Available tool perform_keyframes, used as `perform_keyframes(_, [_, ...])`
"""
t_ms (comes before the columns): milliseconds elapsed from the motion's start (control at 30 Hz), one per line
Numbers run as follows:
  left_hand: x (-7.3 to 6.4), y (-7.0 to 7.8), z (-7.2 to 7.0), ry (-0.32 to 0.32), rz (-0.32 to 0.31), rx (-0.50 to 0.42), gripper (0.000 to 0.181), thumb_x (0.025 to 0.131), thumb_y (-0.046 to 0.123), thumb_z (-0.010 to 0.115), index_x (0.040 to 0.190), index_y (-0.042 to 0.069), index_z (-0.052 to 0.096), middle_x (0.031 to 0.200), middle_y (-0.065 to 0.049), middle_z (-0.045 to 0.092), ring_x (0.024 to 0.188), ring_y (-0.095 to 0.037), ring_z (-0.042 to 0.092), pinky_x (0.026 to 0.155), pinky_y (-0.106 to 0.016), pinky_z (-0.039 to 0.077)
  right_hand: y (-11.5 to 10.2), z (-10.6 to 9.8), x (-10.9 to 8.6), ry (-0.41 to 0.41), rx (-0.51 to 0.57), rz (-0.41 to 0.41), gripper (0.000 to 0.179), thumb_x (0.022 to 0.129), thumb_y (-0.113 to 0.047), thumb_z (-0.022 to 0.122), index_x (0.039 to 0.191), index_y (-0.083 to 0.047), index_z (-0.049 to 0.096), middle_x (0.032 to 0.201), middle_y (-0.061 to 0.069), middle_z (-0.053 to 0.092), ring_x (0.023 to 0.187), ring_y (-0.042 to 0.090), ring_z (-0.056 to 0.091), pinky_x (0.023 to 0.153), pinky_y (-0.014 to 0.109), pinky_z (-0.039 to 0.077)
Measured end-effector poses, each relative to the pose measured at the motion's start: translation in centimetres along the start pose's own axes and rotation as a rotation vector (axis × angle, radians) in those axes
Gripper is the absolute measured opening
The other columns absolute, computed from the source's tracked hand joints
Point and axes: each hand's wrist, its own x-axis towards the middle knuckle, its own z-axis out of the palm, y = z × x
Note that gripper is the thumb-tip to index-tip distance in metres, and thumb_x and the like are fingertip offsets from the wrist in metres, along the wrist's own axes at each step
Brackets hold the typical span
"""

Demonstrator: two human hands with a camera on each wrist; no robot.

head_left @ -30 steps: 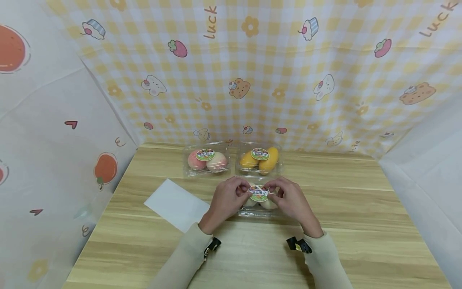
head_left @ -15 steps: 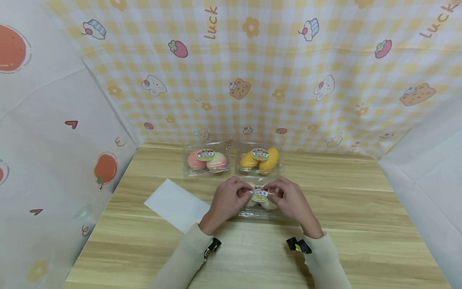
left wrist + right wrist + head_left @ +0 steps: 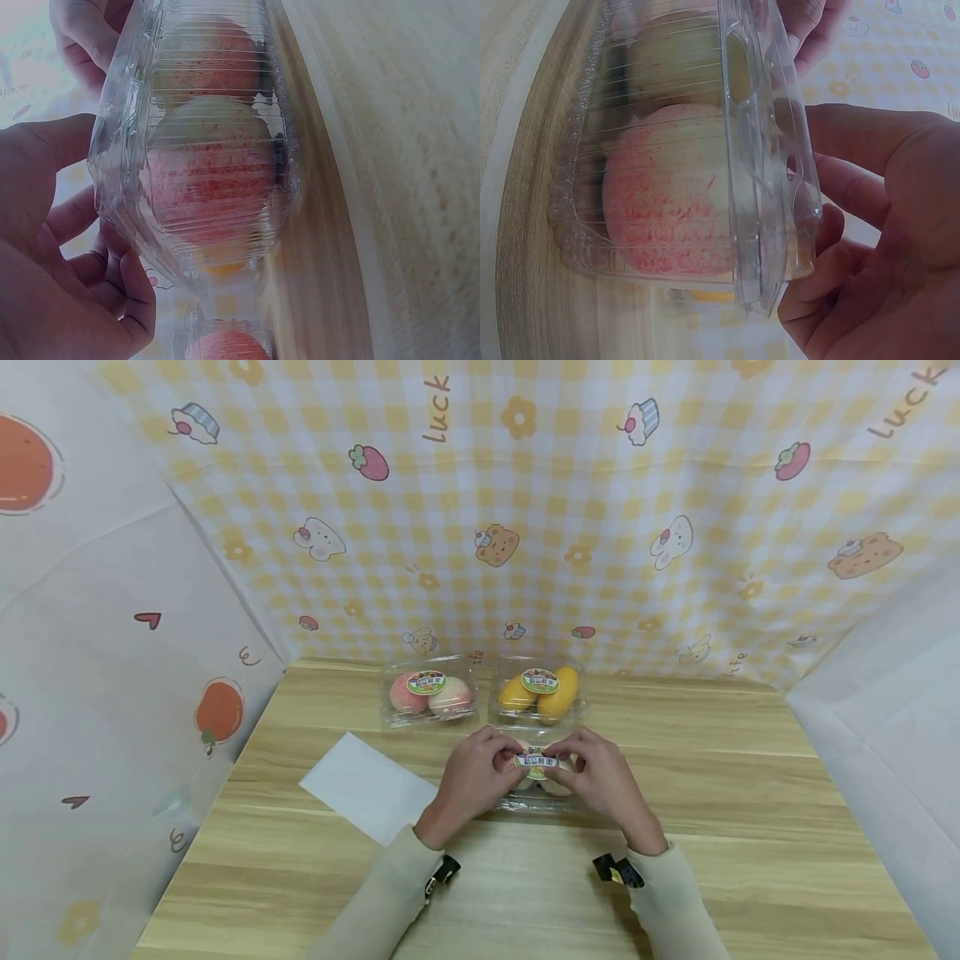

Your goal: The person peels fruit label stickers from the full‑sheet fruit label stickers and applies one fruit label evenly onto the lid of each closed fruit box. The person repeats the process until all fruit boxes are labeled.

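An oval fruit sticker with printed characters is at the top of the nearest clear plastic clamshell box. My left hand pinches the sticker's left edge between thumb and index finger. From the other side my right hand pinches its right edge, its thumb lying partly over the print. Whether the sticker touches the lid cannot be told. Through the box's ribbed side, pink-and-pale peaches show in the left wrist view. One blushed peach is closest in the right wrist view. Both thumbs reach the lid's top there.
Behind stand two more labelled clamshells, one with pink peaches and one with yellow mangoes. White backing paper lies left on the wooden table. A checked cloth hangs at the back.
My right hand has shifted slightly left, its thumb now farther over the sticker. The sticker looks flatter than a second ago. The left hand and the boxes stay in place.
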Motion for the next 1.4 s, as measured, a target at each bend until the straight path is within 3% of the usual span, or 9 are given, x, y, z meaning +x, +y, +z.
perform_keyframes(500, [0.1,-0.1,-0.6,0.022,0.045,-0.041,0.009,0.091,0.017,0.089,0.097,0.013,0.084,0.095,0.003,0.068,0.08,-0.01,0.062,0.072,-0.028,0.052,0.5,-0.6,0.1,0.001,0.036,-0.011,0.019,0.088,0.001,0.09,0.105,-0.006,0.086,0.096,0.003,0.07,0.071,0.01,0.056,0.063,0.028,0.05])
perform_keyframes(767, [0.1,-0.1,-1.1,-0.002,0.062,-0.045,0.005,0.094,0.015,0.087,0.094,0.012,0.083,0.092,0.004,0.069,0.081,-0.012,0.063,0.072,-0.028,0.052,0.5,-0.9,0.1,-0.003,0.05,0.015,0.015,0.087,0.002,0.09,0.1,-0.004,0.086,0.092,0.001,0.067,0.071,0.011,0.057,0.061,0.027,0.049])
perform_keyframes(1100, [0.0,-0.4,-1.9,-0.04,-0.007,-0.017,0.005,0.096,0.019,0.086,0.097,0.016,0.084,0.101,0.003,0.073,0.085,-0.012,0.066,0.078,-0.034,0.054,0.6,-1.3,-0.1,-0.01,0.028,0.051,0.015,0.088,0.0,0.091,0.1,-0.007,0.086,0.093,0.0,0.068,0.071,0.012,0.057,0.062,0.028,0.049])
perform_keyframes(1400, [0.1,-1.5,-3.6,-0.001,-0.084,-0.072,0.009,0.1,0.02,0.08,0.104,0.013,0.083,0.099,0.001,0.075,0.089,-0.016,0.072,0.08,-0.037,0.06,1.1,-2.3,-0.3,0.041,0.046,0.02,0.014,0.09,0.0,0.088,0.103,-0.006,0.084,0.095,0.003,0.074,0.066,0.01,0.058,0.059,0.027,0.049])
